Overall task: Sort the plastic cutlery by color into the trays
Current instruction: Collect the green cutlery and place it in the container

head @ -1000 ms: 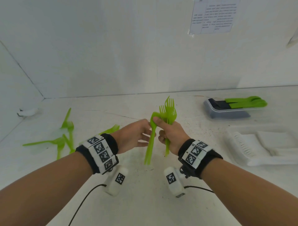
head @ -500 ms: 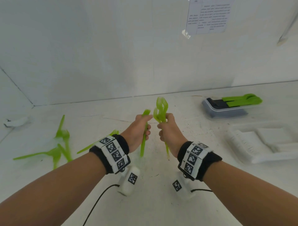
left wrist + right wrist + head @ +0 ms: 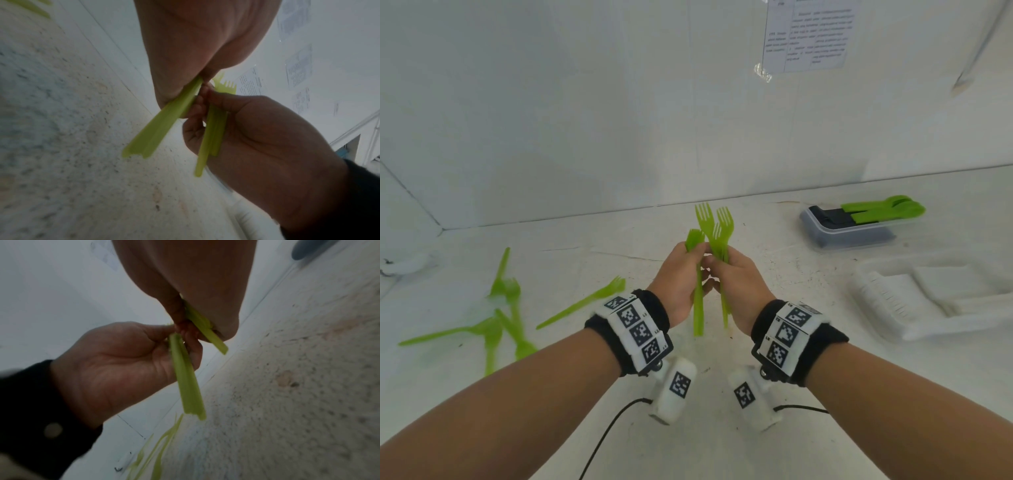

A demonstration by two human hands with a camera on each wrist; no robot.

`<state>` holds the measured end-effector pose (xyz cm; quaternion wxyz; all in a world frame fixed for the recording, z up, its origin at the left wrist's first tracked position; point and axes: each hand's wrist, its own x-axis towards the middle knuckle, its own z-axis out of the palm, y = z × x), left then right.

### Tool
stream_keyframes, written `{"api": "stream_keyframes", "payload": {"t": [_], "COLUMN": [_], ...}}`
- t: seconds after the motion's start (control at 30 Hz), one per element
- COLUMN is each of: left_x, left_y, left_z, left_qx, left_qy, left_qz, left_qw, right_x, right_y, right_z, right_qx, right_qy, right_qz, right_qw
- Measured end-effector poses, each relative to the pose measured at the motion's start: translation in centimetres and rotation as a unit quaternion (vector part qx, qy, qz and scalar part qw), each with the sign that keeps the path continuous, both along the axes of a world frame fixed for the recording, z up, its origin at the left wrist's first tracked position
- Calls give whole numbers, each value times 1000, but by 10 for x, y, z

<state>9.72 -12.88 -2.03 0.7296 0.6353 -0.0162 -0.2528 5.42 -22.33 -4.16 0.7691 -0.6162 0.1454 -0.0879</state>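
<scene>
Both hands are raised above the middle of the white table. My left hand [image 3: 681, 274] grips one green fork [image 3: 698, 301] by its neck, tines up, handle hanging down. My right hand [image 3: 736, 274] grips a bunch of green forks [image 3: 717, 226], tines fanned upward. The two hands touch at the fingertips. In the left wrist view the single fork's handle [image 3: 156, 128] juts from my left palm beside the bunch's handles [image 3: 211, 134] in the right hand [image 3: 257, 138]. The right wrist view shows the bunch [image 3: 203, 327] and the single fork [image 3: 187, 379].
Several loose green forks [image 3: 500, 322] lie on the table at the left, one [image 3: 585, 301] near my left wrist. A dark tray [image 3: 849, 229] with green cutlery [image 3: 883, 210] sits at the back right. A white tray [image 3: 928, 301] of white cutlery lies at the right.
The left hand, which had pulled apart with its single fork, has come back against the right hand's bunch. The view has shifted slightly leftward and up.
</scene>
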Motion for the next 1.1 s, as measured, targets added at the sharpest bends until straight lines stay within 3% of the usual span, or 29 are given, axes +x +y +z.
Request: {"api": "stream_keyframes", "payload": {"t": [0.17,0.43,0.67,0.9,1.1], "left_x": [-1,-11,-28,-26,-36], "left_y": [9,-9,-7,3,-1], "left_z": [-6,6,-1,0,-2], "left_qx": [54,26,34,62,64], "left_qy": [-40,-15,-23,-77,-49], "left_qz": [61,117,124,233,170], "left_qw": [996,993,991,968,982], "right_x": [-11,-35,-44,-36,-35], "right_y": [-19,-1,-19,-26,-4], "right_z": [6,9,9,7,11], "right_qx": [51,-16,-15,-84,-93], "right_qy": [34,51,56,75,32], "right_qz": [-38,151,135,50,80], "right_qw": [997,987,989,992,992]}}
